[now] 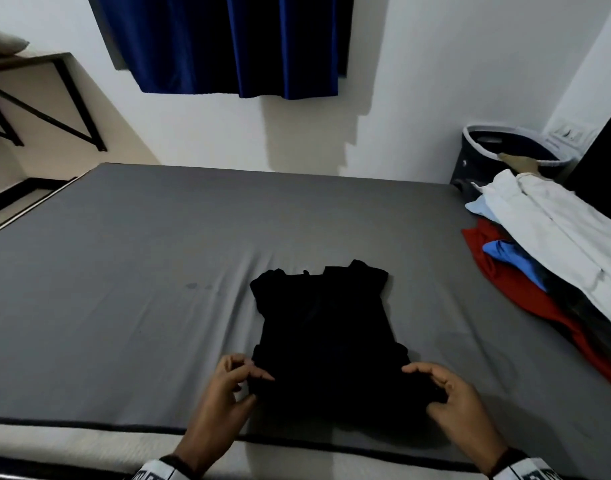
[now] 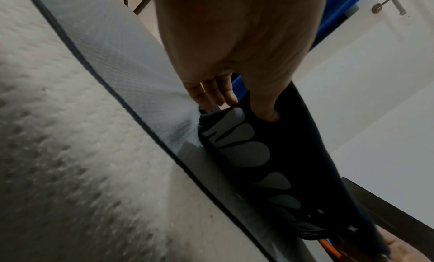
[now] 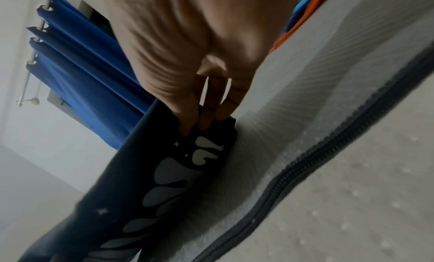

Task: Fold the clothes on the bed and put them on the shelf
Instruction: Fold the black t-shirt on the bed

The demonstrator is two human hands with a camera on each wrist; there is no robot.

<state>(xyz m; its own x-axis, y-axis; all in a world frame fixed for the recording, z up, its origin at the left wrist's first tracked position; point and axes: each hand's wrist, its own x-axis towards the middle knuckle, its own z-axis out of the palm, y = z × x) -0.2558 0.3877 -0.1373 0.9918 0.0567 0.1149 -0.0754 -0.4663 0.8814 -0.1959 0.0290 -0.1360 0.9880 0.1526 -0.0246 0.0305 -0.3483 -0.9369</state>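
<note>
A black T-shirt (image 1: 326,327) lies on the grey bed (image 1: 131,289), its sides folded in, collar toward the wall. My left hand (image 1: 243,379) pinches its near left corner, and my right hand (image 1: 432,389) pinches its near right corner. The left wrist view shows the thumb on top of the shirt (image 2: 258,154) and fingers under its lifted edge, with a grey print on the underside. In the right wrist view, fingertips (image 3: 206,121) grip the shirt (image 3: 150,173) edge, raised off the mattress.
A pile of unfolded clothes (image 1: 553,251), white, red and blue, lies at the bed's right side. A dark laundry basket (image 1: 505,150) stands in the far right corner. A wall shelf (image 1: 37,64) with black brackets hangs at far left. A blue curtain (image 1: 228,43) hangs ahead.
</note>
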